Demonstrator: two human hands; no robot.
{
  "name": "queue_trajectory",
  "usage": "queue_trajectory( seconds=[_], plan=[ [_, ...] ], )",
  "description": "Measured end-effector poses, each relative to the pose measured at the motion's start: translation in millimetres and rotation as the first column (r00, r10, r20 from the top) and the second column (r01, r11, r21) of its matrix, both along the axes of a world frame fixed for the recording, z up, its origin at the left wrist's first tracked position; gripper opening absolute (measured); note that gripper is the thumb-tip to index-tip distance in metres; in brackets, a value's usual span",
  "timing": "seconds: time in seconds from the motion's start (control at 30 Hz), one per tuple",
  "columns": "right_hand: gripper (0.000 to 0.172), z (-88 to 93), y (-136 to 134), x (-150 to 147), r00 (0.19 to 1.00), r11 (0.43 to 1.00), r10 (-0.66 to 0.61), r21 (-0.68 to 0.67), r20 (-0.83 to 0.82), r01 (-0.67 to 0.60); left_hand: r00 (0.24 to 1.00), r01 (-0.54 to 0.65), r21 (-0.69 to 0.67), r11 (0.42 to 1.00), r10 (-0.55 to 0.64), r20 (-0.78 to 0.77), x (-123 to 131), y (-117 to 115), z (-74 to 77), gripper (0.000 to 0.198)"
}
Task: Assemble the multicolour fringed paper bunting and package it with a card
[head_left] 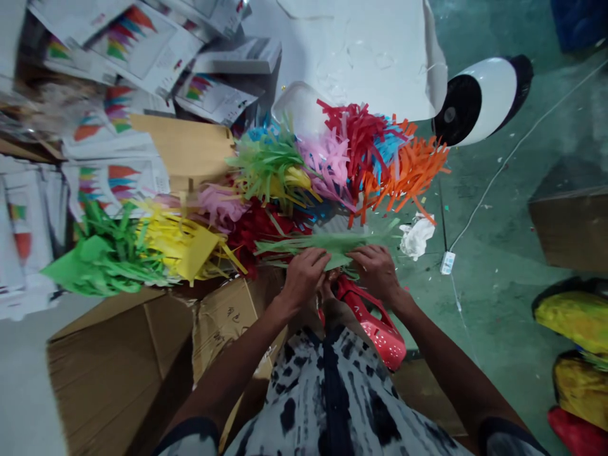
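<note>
A strip of pale green fringed tissue paper (332,242) stretches sideways in front of my body. My left hand (306,275) pinches its near edge left of the middle, fingers closed. To the right, my right hand (375,269) grips the same paper with thumb and fingers together. Just beyond lie bunches of cut tissue fringe: dark red (266,228), pink (327,155), red (354,136), orange (408,168) and light green with yellow (270,158). Yellow fringe (178,244) and bright green fringe (109,256) spread off to the left.
Printed white packets (142,44) pile up at the back left, near a tan cardboard piece (185,149). An open carton (118,361) stands at the lower left. A red plastic stool (375,329) is below my hands. A cable with a power strip (447,263) crosses the green floor.
</note>
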State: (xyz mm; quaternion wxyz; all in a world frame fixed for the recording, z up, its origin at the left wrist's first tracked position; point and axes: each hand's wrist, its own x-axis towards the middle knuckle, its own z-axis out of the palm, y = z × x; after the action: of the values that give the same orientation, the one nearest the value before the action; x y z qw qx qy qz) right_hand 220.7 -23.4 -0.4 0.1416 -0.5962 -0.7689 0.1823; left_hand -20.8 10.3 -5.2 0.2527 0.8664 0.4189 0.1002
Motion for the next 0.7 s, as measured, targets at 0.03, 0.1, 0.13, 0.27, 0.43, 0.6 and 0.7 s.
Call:
queue_trajectory(
  seconds=[0.03, 0.1, 0.13, 0.27, 0.43, 0.6, 0.7],
  plan=[
    [0.018, 0.9, 3, 2, 0.999, 0.998, -0.032, -0.047, -0.025, 0.031, 0.999, -0.034, -0.029, 0.999, 0.035, 0.007, 0, 3, 3.9, 0.042],
    [0.018, 2.2, 11, 3, 0.995, 0.988, -0.088, -0.135, -0.053, 0.08, 0.994, -0.099, -0.08, 0.992, 0.102, 0.034, -1, 12, 11.2, 0.035],
    [0.019, 2.9, 16, 3, 0.992, 0.981, -0.111, -0.168, -0.053, 0.101, 0.99, -0.132, -0.096, 0.987, 0.137, 0.046, -1, 16, 14.0, 0.03],
    [0.027, 7.0, 29, -1, 0.986, 0.955, -0.167, -0.247, 0.007, 0.163, 0.964, -0.258, -0.121, 0.959, 0.264, 0.034, -1, 30, 16.2, 0.02],
    [0.033, 7.6, 39, -12, 0.962, 0.935, -0.216, -0.25, 0.166, 0.253, 0.931, -0.36, -0.06, 0.931, 0.355, -0.078, 6, 34, 8.5, 0.024],
    [0.039, 4.2, 45, -19, 0.933, 0.931, -0.218, -0.227, 0.286, 0.287, 0.894, -0.38, 0.046, 0.924, 0.38, -0.237, 13, 35, 7.4, 0.023],
    [0.041, 2.6, 47, -20, 0.925, 0.929, -0.23, -0.217, 0.301, 0.301, 0.909, -0.318, 0.092, 0.944, 0.331, -0.252, 14, 35, 6.1, 0.02]
  ],
)
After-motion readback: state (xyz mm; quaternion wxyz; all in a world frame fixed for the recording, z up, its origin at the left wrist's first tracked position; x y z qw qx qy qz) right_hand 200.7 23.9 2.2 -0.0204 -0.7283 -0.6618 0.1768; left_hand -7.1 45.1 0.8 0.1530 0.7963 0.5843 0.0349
